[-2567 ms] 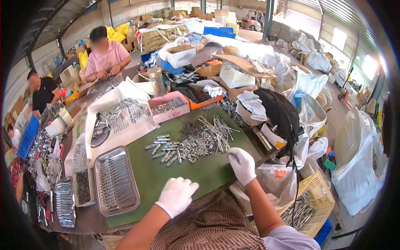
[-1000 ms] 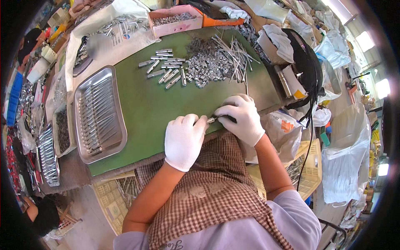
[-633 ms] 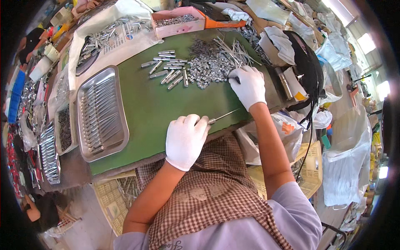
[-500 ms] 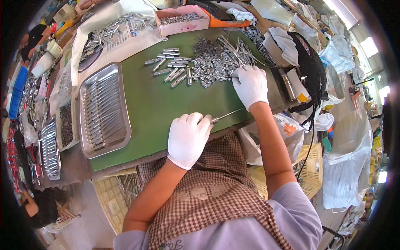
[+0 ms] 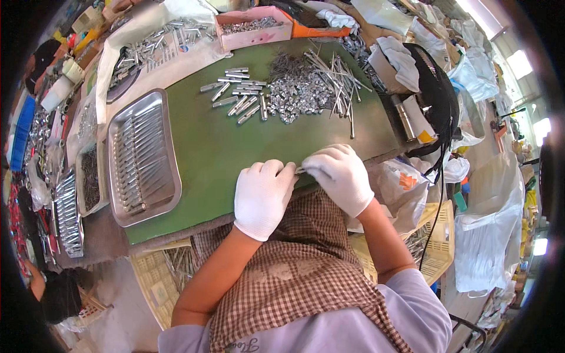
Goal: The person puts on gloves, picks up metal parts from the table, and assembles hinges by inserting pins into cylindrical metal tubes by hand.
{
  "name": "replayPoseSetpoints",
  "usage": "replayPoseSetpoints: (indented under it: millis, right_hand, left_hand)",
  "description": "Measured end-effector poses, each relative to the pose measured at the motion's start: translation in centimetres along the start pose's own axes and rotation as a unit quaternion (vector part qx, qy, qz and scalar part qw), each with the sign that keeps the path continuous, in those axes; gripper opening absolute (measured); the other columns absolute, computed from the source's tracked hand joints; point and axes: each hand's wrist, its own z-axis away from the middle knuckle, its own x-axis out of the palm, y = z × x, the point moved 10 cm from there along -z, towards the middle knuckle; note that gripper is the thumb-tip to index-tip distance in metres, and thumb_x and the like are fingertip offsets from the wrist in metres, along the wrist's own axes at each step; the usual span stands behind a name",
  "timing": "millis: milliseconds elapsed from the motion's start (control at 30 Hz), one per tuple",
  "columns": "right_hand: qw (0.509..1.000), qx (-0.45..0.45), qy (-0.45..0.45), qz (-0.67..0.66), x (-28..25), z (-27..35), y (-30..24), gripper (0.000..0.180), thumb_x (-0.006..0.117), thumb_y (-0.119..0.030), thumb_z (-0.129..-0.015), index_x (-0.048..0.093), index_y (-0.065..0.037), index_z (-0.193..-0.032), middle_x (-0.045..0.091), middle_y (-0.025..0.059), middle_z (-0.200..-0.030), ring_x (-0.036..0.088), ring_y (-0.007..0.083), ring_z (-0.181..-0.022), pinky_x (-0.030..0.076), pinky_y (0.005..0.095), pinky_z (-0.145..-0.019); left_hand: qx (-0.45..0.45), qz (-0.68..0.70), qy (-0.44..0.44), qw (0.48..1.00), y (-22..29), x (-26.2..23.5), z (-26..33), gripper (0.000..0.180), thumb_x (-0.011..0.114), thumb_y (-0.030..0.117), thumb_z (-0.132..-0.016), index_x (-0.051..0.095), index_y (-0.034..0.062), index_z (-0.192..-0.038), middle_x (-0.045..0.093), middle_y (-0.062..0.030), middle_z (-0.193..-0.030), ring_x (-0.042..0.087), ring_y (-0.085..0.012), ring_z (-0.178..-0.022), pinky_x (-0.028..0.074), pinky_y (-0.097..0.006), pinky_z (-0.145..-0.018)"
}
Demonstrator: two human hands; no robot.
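Just above the near edge of the green work surface, my two white-gloved hands meet fingertip to fingertip. My left hand is closed on a slim metal rod tool with a thicker end. My right hand pinches at the tool's other side, and most of it is covered by the gloves. Beyond the hands lie a heap of small silver metal pieces, several loose metal cylinders, and a bundle of thin metal rods with one rod pointing toward me.
A steel tray at left holds a neat row of rod tools. Farther back stand a pink box of small metal parts and a white sheet-lined pile of cylinders. A black mesh item and a metal canister sit at right.
My right hand has come away from the metal heap, back toward me and left, to the tool's thin end. One rod now sticks out of the bundle. My left hand stays nearly in place.
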Motion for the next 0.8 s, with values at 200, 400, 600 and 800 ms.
replayPoseSetpoints:
  millis: [200,400,600,800]
  right_hand:
    - [0.995,-0.052,0.044,0.066,0.1,0.0,-1.2,0.011,0.069,-0.018,-0.075,0.063,-0.014,-0.083,0.065,0.0028,-0.089,0.06,0.0244,-0.098,0.043,0.0397,-0.089]
    - [0.977,-0.156,0.031,0.145,0.1,0.4,-4.2,0.013,0.067,-0.014,-0.075,0.065,-0.015,-0.087,0.065,-0.001,-0.093,0.061,0.0192,-0.098,0.046,0.0356,-0.086]
    - [0.981,-0.127,0.017,0.146,0.2,0.2,-3.8,0.011,0.064,-0.016,-0.075,0.066,-0.014,-0.086,0.066,-0.0018,-0.094,0.061,0.0168,-0.097,0.047,0.0344,-0.084]
    - [0.993,-0.057,-0.022,0.104,0.0,-0.8,-2.3,0.007,0.066,-0.02,-0.077,0.067,-0.016,-0.083,0.068,-0.0003,-0.09,0.064,0.018,-0.092,0.047,0.0355,-0.084]
  left_hand:
    - [0.006,-0.009,0.022,1.0,0.2,-0.3,0.4,0.022,0.069,0.015,-0.077,0.068,0.0078,-0.098,0.055,-0.0065,-0.082,0.055,-0.0271,-0.073,0.041,-0.04,-0.065]
    - [0.014,-0.019,0.037,0.999,0.4,-0.9,1.1,0.02,0.069,0.015,-0.076,0.067,0.0087,-0.095,0.056,-0.005,-0.079,0.055,-0.0261,-0.07,0.042,-0.04,-0.063]
    - [0.025,-0.022,0.042,0.999,0.6,-0.9,0.9,0.021,0.069,0.015,-0.076,0.067,0.0098,-0.096,0.056,-0.0042,-0.078,0.055,-0.0252,-0.07,0.042,-0.039,-0.063]
    - [0.016,-0.021,0.039,0.999,0.6,-0.9,0.7,0.02,0.069,0.016,-0.076,0.067,0.0108,-0.095,0.056,-0.0037,-0.079,0.055,-0.0249,-0.071,0.042,-0.039,-0.063]
